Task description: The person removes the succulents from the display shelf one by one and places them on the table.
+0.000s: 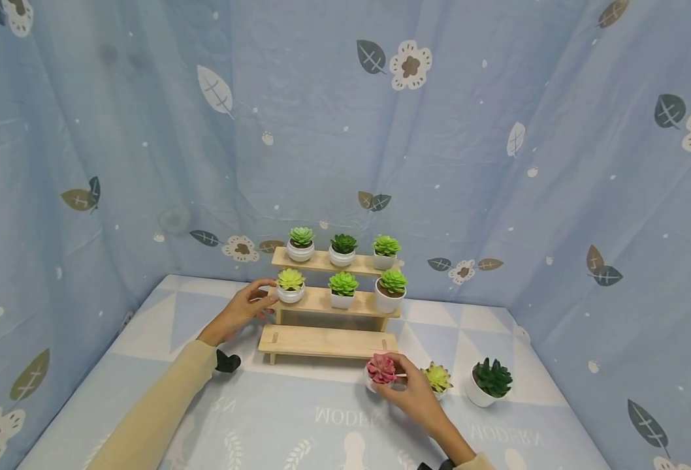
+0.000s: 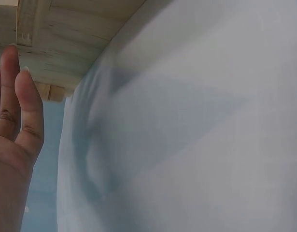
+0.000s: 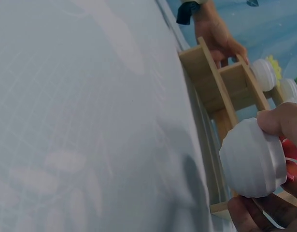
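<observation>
A stepped wooden plant stand bears several small potted succulents on its top and middle boards. At the left end of the middle board, my left hand grips the board's end, close beside a yellow-green succulent in a white pot. In the left wrist view, two fingers reach up by the stand's underside; the thumb is hidden there. My right hand holds a pink succulent in front of the lowest board's right end. The right wrist view shows its ribbed white pot between thumb and fingers, tilted.
A yellow succulent stands right behind my right hand, partly hidden by it. Farther right is a dark green succulent in a white pot. Blue patterned curtains hang behind and at both sides of the cloth-covered table.
</observation>
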Demonstrator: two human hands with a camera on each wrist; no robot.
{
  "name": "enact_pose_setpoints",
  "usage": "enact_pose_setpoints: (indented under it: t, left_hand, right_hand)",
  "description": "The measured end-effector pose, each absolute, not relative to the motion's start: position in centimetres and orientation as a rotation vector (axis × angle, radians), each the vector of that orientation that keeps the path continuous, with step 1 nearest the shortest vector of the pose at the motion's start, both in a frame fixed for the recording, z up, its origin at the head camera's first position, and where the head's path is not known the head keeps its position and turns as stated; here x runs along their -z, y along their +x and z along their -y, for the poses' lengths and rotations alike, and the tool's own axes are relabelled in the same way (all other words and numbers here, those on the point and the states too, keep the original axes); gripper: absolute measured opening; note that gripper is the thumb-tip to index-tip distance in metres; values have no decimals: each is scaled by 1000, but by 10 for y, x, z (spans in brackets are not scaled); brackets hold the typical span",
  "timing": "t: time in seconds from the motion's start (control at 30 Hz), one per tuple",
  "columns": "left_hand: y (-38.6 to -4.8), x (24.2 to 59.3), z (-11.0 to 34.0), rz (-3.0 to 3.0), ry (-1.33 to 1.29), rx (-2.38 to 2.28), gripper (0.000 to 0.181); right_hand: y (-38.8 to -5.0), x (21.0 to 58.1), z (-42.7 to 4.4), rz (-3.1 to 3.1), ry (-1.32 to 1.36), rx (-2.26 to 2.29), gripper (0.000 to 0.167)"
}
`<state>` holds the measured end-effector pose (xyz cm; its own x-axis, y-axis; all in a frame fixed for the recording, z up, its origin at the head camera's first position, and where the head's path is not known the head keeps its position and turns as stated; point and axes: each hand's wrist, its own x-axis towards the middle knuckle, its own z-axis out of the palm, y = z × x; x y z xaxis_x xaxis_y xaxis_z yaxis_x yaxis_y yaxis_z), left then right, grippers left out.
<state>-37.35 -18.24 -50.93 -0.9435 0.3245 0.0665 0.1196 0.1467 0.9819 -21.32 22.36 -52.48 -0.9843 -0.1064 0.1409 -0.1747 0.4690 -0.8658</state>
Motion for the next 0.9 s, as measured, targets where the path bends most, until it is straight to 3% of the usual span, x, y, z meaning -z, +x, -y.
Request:
enact_pose_setpoints:
  t: [0.9]
  left_hand:
    - [-374, 508, 183, -2251, 454, -1921, 61]
  right_hand:
    - [-211, 533, -224, 2611, 210, -1593, 62]
